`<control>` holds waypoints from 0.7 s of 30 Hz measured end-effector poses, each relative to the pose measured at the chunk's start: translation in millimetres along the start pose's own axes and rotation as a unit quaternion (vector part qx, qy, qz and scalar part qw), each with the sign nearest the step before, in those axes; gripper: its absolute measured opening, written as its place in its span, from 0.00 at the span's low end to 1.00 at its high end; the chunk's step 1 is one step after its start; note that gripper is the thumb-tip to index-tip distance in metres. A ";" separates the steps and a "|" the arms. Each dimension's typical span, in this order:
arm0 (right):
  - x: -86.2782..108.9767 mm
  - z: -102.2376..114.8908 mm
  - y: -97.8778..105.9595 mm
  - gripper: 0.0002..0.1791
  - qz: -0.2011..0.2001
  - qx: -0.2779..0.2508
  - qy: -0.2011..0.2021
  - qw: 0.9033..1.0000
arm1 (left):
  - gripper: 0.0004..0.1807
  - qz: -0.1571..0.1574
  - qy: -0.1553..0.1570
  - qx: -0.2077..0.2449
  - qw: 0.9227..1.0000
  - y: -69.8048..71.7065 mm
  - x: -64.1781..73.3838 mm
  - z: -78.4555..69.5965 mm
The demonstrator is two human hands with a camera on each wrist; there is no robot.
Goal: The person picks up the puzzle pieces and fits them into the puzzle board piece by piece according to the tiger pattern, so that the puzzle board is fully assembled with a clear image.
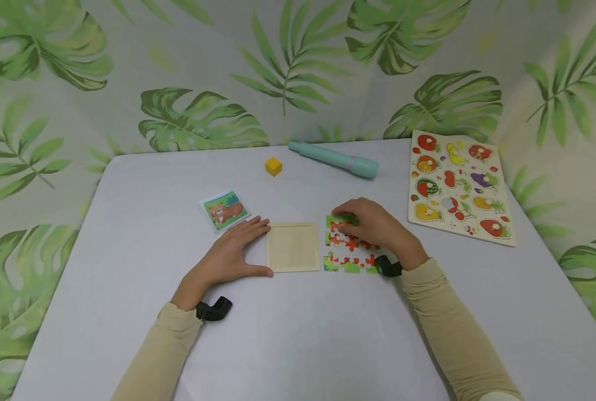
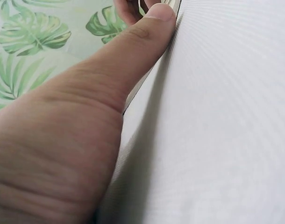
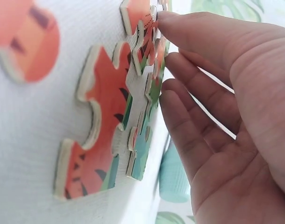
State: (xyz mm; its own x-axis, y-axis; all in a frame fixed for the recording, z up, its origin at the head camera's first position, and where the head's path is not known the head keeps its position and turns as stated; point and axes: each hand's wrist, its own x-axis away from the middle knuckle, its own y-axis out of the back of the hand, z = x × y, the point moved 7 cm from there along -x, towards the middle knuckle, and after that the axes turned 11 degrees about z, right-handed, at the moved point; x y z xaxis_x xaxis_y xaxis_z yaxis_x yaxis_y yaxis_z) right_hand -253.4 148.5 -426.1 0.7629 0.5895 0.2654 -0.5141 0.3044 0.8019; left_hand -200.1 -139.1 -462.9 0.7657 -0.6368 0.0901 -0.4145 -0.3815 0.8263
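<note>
In the head view my left hand [image 1: 235, 250] lies with spread, straight fingers at the left side of a square wooden puzzle tray [image 1: 294, 248]. Its thumb [image 2: 149, 30] is at the tray's near left corner, the fingers at the far left one. My right hand [image 1: 370, 223] is over red and green jigsaw pieces [image 1: 352, 243] right of the tray, fingers bent downward. In the right wrist view its thumb [image 3: 194, 30] comes right up to tiger-striped pieces [image 3: 103, 107]; I cannot tell whether it pinches one. The tray's bare wooden base shows.
A picture card [image 1: 225, 210] with an orange animal lies beyond the left hand. Farther back are a yellow block [image 1: 273, 166] and a teal tapered cylinder [image 1: 335, 159]. A wooden fruit puzzle board [image 1: 458, 192] lies at the back right, near a leaf-print cloth [image 1: 298, 67].
</note>
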 end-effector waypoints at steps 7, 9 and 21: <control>-0.9 -0.1 -1.5 0.18 -0.005 -0.007 0.008 1.000 | 0.57 0.002 0.000 -0.005 1.000 0.3 0.3 -1.0; -1.3 -0.6 -2.9 0.18 -0.007 -0.005 0.012 1.000 | 0.57 0.004 0.003 -0.004 1.000 -0.6 1.1 -0.8; -3.9 -1.9 -0.7 0.18 -0.009 0.017 -0.001 1.000 | 0.57 0.007 0.004 0.000 1.000 0.9 0.1 -0.8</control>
State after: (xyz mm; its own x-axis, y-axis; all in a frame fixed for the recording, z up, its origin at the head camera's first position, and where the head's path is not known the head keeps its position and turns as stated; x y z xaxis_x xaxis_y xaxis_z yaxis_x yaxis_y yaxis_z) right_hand -256.7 147.4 -428.7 0.7728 0.5822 0.2527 -0.4873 0.2893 0.8239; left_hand -199.9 -139.0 -461.7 0.7637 -0.6370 0.1048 -0.4248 -0.3736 0.8246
